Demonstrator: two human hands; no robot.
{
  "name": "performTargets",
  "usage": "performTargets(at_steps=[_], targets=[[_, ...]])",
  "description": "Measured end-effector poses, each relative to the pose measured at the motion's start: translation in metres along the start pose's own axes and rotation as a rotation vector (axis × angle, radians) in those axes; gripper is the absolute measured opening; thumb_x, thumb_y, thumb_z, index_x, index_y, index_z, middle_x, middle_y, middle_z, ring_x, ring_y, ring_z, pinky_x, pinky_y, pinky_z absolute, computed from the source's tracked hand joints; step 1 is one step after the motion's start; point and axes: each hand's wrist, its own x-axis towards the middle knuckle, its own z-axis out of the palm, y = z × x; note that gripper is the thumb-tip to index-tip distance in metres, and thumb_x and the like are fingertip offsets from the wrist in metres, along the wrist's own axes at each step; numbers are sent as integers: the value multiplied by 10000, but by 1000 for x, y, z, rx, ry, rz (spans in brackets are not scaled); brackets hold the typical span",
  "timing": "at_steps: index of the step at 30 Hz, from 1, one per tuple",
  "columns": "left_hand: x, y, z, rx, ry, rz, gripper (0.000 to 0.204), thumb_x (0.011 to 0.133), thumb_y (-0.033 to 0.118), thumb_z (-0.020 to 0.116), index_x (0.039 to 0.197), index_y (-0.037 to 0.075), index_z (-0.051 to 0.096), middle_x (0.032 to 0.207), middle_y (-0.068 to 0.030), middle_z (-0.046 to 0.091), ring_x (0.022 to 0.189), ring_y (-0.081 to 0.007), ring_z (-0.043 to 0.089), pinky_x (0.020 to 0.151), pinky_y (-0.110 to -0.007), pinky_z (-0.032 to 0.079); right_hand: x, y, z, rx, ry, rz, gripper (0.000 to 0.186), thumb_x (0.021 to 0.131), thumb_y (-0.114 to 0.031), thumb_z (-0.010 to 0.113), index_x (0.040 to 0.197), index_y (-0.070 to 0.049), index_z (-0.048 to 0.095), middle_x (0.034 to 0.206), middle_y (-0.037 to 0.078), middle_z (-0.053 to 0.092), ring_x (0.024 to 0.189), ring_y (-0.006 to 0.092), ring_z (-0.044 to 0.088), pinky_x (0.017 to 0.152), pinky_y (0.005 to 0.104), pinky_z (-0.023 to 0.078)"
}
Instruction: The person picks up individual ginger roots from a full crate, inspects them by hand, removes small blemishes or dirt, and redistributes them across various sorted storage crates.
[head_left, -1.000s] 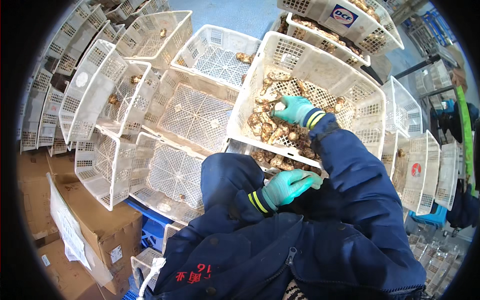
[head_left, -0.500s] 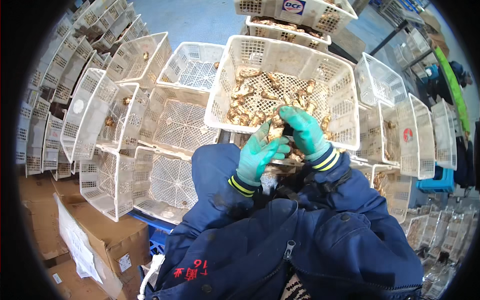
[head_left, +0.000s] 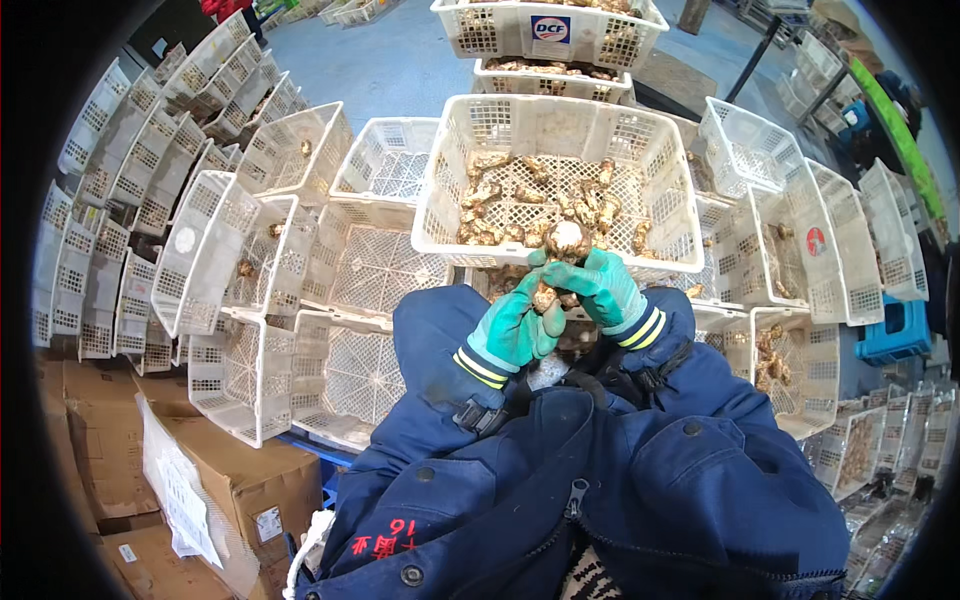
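Both my hands wear green gloves and are close together at the near rim of a white plastic crate [head_left: 440, 235]. My right hand [head_left: 610, 292] grips a brown mushroom [head_left: 568, 238] with a round, pale-topped cap facing up. Wrapped round a smaller pale-brown mushroom [head_left: 544, 297] is my left hand [head_left: 513, 325], its fingertips meeting the right hand's. Gloves hide part of both mushrooms. Inside the crate, several brown-and-white mushrooms [head_left: 482, 194] lie scattered on the lattice bottom. More mushrooms [head_left: 500, 281] show below the crate's near rim, partly covered by my hands.
White crates [head_left: 365, 255] surround me on the left, some with a mushroom or two. Others [head_left: 800, 250] stand at the right, one holding a cluster of mushrooms [head_left: 772, 358]. Stacked crates [head_left: 500, 35] rise beyond the middle one. Cardboard boxes [head_left: 225, 455] sit at lower left.
My hands have come lower and closer to me. A round pale-topped mushroom cap now shows above the gloves, where a long mushroom was between them before. The view has shifted slightly.
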Motion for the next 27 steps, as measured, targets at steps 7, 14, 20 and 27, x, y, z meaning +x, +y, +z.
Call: performTargets(at_steps=[7,14,20,27], targets=[[12,6,9,-24,-66,-297,411,923,259,460,1148,-83,498,843,-88,551,636,-122,496,516,-211,382,1,10,3,23,100,-54,309,745,-114,751,980,21,604,745,22,630,592,37,523,486,187,390],[-1,9,0,161,124,-65,274,937,195,462,1169,55,507,839,-100,534,612,-106,452,525,-161,399,5,6,15,34,34,-73,321,818,-68,651,1110,31,559,941,56,638,792,96,574,685,233,471],[-43,85,37,305,81,239,332,935,223,447,1160,-13,510,748,-27,513,553,-66,389,475,-161,331,18,-10,1,-342,1,-211,554,877,-139,563,1357,21,338,1249,163,481,1115,193,484,877,294,449],[-163,180,-32,356,775,814,520,943,417,423,1158,-56,450,615,19,339,501,-85,313,449,-209,302,33,36,-81,-1135,284,108,300,858,-292,565,1071,-83,597,867,172,637,811,317,618,717,389,475]])
